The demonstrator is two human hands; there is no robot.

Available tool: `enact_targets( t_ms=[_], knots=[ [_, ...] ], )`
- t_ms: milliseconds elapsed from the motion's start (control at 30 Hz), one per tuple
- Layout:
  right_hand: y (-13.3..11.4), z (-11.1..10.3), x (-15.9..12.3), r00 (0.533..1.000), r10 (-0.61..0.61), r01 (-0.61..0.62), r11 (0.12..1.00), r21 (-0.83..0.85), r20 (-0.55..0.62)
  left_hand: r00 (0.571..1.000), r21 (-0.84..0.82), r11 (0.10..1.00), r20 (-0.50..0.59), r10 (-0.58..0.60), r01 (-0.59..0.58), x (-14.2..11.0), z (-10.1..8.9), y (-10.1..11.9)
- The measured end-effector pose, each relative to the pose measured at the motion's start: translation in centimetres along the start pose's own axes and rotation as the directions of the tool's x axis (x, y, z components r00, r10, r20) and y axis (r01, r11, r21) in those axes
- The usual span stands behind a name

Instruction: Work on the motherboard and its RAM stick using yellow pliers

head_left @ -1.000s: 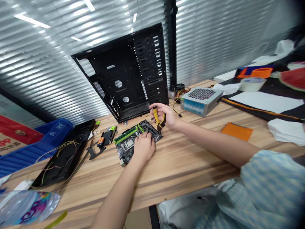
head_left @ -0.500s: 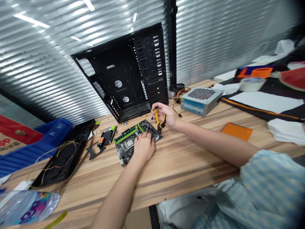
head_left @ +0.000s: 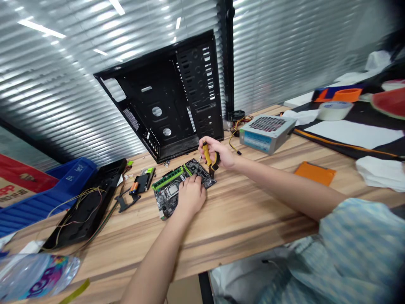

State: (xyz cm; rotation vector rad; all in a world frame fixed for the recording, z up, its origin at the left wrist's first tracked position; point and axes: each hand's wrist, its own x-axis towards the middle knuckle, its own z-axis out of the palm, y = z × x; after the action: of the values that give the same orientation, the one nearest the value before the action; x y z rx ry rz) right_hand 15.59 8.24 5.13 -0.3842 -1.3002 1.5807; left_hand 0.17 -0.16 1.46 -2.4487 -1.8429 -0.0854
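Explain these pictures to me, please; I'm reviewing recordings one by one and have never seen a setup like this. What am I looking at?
There is no machine here: these are a person's two bare hands, seen by one head-worn camera looking forward and down.

The left hand rests on a green-and-black circuit board lying on the wooden table. The right hand holds yellow-and-black pliers, tips down by the board's right end; whether they touch it I can't tell.

Behind the board stands an open black computer case. To the right are a grey metal box and an orange plate; to the left, a blue bin.
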Motion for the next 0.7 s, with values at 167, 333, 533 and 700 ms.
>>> enact_targets(
  t_ms=[167, 333, 533, 700],
  knots=[
    [-0.1, -0.6, 0.2, 0.999, 0.029, -0.031, 0.998, 0.054, 0.03, 1.0, -0.005, 1.0, 0.02, -0.008, 0.008, 0.0, -0.2, 0.1],
    [-0.1, -1.0, 0.3, 0.999, 0.003, -0.004, 1.0, 0.03, 0.042, 1.0, -0.014, 1.0, 0.008, -0.003, 0.003, 0.0, -0.1, 0.0],
    [-0.1, -1.1, 0.4, 0.996, -0.09, 0.09, 0.995, 0.042, 0.009, 1.0, -0.017, 1.0, 0.011, 0.001, -0.001, 0.0, -0.1, 0.0],
    [0.4, -1.4, 0.6, 0.99, -0.138, 0.138, 0.985, 0.107, -0.006, 1.0, -0.028, 0.999, 0.001, 0.017, -0.017, 0.0, 0.0, 0.0]
  ],
)
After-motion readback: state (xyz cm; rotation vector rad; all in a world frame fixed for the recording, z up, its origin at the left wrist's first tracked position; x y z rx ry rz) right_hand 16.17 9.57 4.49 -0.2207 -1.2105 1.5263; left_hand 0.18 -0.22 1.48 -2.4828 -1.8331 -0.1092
